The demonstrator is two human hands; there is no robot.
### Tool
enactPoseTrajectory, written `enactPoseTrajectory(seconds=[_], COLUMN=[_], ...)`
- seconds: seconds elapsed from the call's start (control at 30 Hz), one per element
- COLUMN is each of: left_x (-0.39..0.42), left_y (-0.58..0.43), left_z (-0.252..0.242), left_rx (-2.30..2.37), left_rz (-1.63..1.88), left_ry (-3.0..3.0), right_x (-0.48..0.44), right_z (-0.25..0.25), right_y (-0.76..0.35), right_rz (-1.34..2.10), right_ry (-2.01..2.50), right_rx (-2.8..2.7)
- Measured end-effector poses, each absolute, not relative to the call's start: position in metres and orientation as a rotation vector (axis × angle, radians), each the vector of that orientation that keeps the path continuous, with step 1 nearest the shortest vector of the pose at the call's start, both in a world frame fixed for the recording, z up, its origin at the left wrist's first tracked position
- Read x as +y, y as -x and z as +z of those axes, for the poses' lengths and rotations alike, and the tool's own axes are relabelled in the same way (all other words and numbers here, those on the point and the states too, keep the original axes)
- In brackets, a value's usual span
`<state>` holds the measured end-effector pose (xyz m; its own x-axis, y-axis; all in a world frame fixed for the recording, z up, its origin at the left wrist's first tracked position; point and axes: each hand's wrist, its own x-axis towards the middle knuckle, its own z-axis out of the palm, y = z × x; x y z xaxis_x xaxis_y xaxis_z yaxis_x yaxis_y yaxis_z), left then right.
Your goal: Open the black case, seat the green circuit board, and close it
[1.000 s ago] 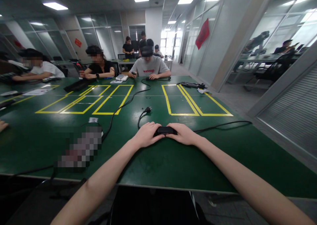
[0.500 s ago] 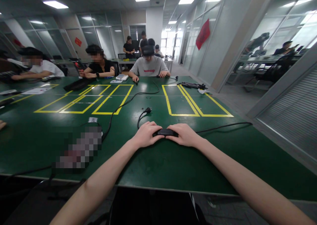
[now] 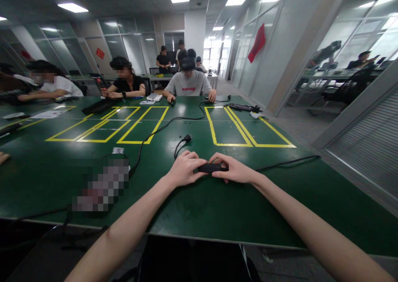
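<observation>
Both hands meet on a small black power adapter [image 3: 210,167] that lies low on the green bench [image 3: 199,207], near the edge closest to the wearer and about midway along it. The left hand [image 3: 185,169] is closed over the adapter's left end, fingers curled across the top. The right hand [image 3: 235,170] pinches the right end between thumb and fingers. Only the middle strip of the adapter's body shows between them.

A short black lead [image 3: 175,148] curves away from the left hand toward 11 o'clock and ends in a plug [image 3: 186,138] lying on the bench. From under the right hand a thin cable [image 3: 286,162] runs off toward 3 o'clock, to the bench's right edge.

At 9 o'clock from the hands, well apart, lies something blurred out [image 3: 100,186]; what it is cannot be told. A small white tag [image 3: 117,150] sits just beyond it. A longer black cable [image 3: 149,136] snakes from there toward 12 o'clock across the bench.

Yellow tape outlines mark the bench top: one set [image 3: 231,126] at 1 o'clock from the adapter, another [image 3: 137,126] at 10 o'clock. At 12 o'clock, on the far side, a person in a grey shirt [image 3: 188,85] sits with hands on the bench, and other people sit at 10 o'clock.
</observation>
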<state>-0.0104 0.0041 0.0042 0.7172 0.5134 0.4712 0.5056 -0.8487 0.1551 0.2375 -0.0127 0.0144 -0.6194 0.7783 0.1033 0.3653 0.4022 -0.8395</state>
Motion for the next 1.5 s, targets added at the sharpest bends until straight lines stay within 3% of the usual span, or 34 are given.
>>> enactPoseTrajectory(seconds=[0.23,0.37,0.63,0.77,0.97,1.2,1.5], left_x=[0.001,-0.001,0.003,0.003,0.002,0.001,0.0], left_y=[0.008,0.009,0.01,0.009,0.011,0.011,0.012], left_z=[0.007,0.009,-0.004,-0.003,-0.001,0.0,0.0], left_rx=[0.897,0.895,0.856,0.903,0.893,0.901,0.911], left_rz=[0.888,1.035,0.703,0.739,0.75,0.739,0.737], left_ry=[-2.805,-2.815,-2.704,-2.655,-2.611,-2.6,-2.583], right_x=[-0.006,0.012,0.052,0.052,0.046,0.048,0.045], right_z=[0.018,0.019,0.008,-0.002,-0.014,-0.016,-0.014], right_y=[-0.24,-0.263,-0.34,-0.363,-0.373,-0.376,-0.388], right_rz=[1.265,1.24,0.386,0.062,0.008,0.003,-0.141], right_ry=[0.924,1.112,1.33,1.545,2.106,2.003,2.291], right_rx=[-2.018,-1.668,-0.822,-0.967,-1.221,-1.538,-1.236])
